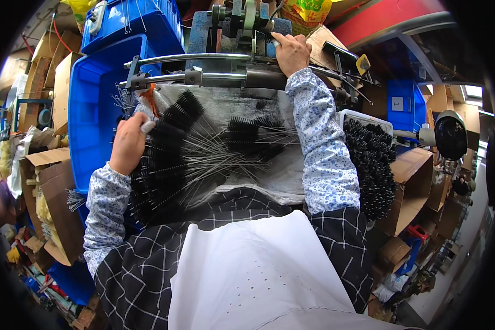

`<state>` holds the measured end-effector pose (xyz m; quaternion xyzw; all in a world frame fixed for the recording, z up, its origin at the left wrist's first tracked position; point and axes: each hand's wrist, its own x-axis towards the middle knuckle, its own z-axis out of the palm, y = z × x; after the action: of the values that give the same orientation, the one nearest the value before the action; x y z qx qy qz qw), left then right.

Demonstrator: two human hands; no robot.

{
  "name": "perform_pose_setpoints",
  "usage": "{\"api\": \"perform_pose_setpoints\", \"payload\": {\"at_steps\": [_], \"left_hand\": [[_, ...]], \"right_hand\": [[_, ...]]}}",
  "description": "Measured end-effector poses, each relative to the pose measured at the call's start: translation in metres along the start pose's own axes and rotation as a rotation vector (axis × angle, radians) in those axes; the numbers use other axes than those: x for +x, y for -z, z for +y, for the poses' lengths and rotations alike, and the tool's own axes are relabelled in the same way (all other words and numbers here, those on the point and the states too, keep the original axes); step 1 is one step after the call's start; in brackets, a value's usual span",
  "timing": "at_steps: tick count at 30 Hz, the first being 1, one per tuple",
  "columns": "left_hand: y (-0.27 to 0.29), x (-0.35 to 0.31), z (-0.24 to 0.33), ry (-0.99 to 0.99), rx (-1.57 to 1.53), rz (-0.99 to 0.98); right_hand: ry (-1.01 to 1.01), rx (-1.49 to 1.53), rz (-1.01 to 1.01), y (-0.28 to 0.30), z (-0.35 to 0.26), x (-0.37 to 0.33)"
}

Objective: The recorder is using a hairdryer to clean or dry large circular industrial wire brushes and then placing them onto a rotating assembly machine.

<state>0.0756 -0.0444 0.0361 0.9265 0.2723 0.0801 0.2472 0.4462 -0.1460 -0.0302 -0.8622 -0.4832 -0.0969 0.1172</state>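
My right hand [292, 54] reaches up to the bench machine [203, 34], fingers pinched at a small black-bristled brush [263, 37] by the wheel. My left hand [129, 142] is closed beside the lap pile, a white wrap on a fingertip; what its fingers hold is hidden. Between my arms lie many twisted-wire brushes [184, 109] with black bristles, their thin metal stems [220, 158] fanned out across a grey cloth [280, 190] over my lap. Another group of black brushes [243, 132] rests with its stems pointing right.
A metal bar [203, 56] runs across in front of me. Blue bins [91, 118] stand at the left. On the right, a white tray [363, 115] is heaped with black brushes [371, 170]. Cardboard boxes [410, 187] and a black round lamp head [449, 135] are farther right.
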Motion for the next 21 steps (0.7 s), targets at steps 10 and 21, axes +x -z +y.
{"api": "perform_pose_setpoints", "payload": {"at_steps": [10,21], "left_hand": [[0.056,0.018,0.015,-0.127,-0.338,0.642],[0.089,0.019,0.003,-0.085,-0.418,0.831]], "right_hand": [[-0.046,-0.079,0.157,-0.014,0.022,-0.003],[-0.192,0.196,0.151,-0.011,0.010,-0.013]]}}
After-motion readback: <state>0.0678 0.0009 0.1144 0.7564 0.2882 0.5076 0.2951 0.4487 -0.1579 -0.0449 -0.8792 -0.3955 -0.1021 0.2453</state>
